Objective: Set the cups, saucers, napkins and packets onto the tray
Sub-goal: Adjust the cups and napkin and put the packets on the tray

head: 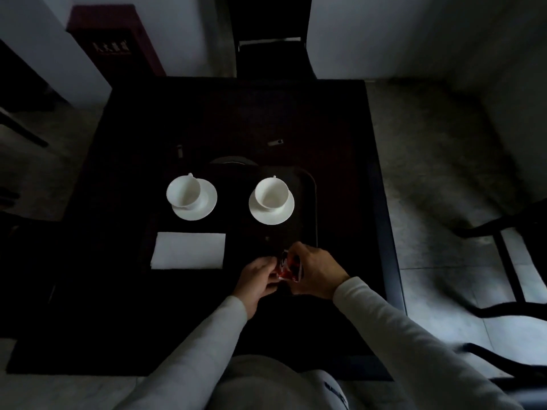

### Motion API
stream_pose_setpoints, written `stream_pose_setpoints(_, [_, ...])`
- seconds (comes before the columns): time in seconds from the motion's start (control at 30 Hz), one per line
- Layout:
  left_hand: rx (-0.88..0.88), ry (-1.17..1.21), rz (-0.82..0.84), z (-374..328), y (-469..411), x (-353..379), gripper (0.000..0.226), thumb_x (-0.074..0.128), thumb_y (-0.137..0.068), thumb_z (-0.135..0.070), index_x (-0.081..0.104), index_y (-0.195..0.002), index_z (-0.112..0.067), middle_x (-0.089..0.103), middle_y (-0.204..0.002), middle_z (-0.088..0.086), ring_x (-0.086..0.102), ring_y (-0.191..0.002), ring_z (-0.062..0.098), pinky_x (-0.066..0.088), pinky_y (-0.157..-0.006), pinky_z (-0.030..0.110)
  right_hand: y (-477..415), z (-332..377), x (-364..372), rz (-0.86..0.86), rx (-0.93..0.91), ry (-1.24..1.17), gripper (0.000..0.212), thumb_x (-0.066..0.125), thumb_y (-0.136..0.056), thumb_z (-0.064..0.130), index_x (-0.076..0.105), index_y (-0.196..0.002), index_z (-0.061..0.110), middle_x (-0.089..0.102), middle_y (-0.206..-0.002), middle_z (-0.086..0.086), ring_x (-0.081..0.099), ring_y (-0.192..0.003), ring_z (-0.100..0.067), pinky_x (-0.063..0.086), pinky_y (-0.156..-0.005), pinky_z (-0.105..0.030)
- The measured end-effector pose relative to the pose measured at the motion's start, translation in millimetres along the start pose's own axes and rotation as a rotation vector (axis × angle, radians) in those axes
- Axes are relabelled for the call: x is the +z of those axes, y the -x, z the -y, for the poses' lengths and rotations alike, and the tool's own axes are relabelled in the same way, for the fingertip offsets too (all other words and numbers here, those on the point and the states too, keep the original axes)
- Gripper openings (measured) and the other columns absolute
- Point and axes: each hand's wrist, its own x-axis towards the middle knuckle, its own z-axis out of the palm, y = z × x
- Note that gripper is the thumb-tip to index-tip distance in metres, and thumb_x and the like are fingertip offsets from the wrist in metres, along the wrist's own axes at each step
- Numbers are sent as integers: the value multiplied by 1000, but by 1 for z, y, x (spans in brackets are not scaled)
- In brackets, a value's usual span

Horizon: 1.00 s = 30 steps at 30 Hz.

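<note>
A dark tray lies on the dark table, its edges hard to make out. Two white cups stand on white saucers: the left cup on its saucer, the right cup on its saucer. A white napkin lies in front of the left cup. Near the tray's front right, my left hand and my right hand together hold red, white and black packets between their fingers.
A dark round object sits behind the tray. Two small items lie farther back on the table. A dark chair stands at the far side, another chair at the right, a red cabinet at back left.
</note>
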Motion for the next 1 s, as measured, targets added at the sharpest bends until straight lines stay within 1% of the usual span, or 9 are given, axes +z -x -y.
stream_pose_setpoints(0.07, [68, -190, -78, 4, -10, 0, 23, 53, -102, -23, 63, -121, -17, 68, -120, 9, 66, -104, 22, 53, -86, 34, -7, -9, 13, 69, 28, 81, 72, 84, -67, 45, 50, -124, 14, 65, -116, -10, 65, -102, -33, 54, -83, -37])
stream_pose_setpoints(0.13, [101, -334, -99, 8, -17, 1, 24, 54, -101, -21, 64, -123, -18, 67, -126, 8, 64, -112, 23, 51, -100, 41, -12, -15, 26, 119, 43, 166, 77, 83, -69, 45, 48, -129, 12, 63, -121, -11, 60, -110, -34, 49, -88, -38])
stream_pose_setpoints(0.2, [97, -429, -96, 10, -23, 3, 28, 54, -100, -20, 63, -125, -19, 66, -127, 5, 62, -116, 24, 48, -105, 47, -15, -19, 35, 132, 42, 216, 80, 83, -69, 45, 46, -132, 14, 60, -124, -8, 56, -114, -32, 47, -94, -39])
stream_pose_setpoints(0.3, [79, -475, -73, 12, -28, 8, 32, 53, -98, -17, 63, -128, -18, 69, -124, 7, 64, -115, 25, 48, -104, 49, -17, -21, 41, 122, 26, 243, 80, 84, -66, 44, 48, -132, 17, 57, -128, -5, 53, -118, -31, 48, -97, -42])
stream_pose_setpoints(0.47, [71, -520, -49, 13, -28, 15, 29, 55, -95, -17, 68, -121, -18, 71, -120, 9, 65, -112, 27, 50, -102, 47, -17, -23, 40, 147, 14, 269, 84, 85, -66, 46, 50, -136, 17, 48, -141, -5, 47, -127, -31, 47, -102, -43])
stream_pose_setpoints(0.6, [74, -567, -35, 11, -28, 16, 30, 55, -93, -19, 70, -118, -21, 73, -116, 7, 67, -110, 27, 51, -101, 46, -17, -23, 41, 116, 16, 252, 72, 79, -74, 49, 53, -131, 16, 56, -133, -5, 52, -122, -29, 47, -99, -39])
stream_pose_setpoints(0.73, [78, -599, -38, 10, -29, 15, 31, 54, -95, -15, 71, -120, -18, 73, -117, 10, 67, -111, 29, 51, -101, 46, -14, -22, 43, 76, 24, 205, 64, 75, -76, 50, 56, -125, 13, 60, -124, -6, 55, -117, -30, 49, -96, -41])
stream_pose_setpoints(0.87, [86, -657, -45, 10, -28, 16, 30, 55, -95, -18, 71, -120, -20, 73, -118, 7, 67, -111, 26, 51, -101, 42, -14, -21, 41, 83, 18, 210, 64, 72, -77, 53, 55, -127, 15, 58, -127, -4, 54, -118, -29, 49, -97, -42])
stream_pose_setpoints(1.0, [78, -659, -52, 11, -28, 17, 28, 57, -93, -23, 73, -115, -19, 74, -111, 8, 69, -104, 26, 54, -97, 42, -15, -21, 40, 97, 11, 212, 66, 74, -77, 51, 54, -130, 16, 56, -130, -4, 53, -120, -28, 49, -97, -42])
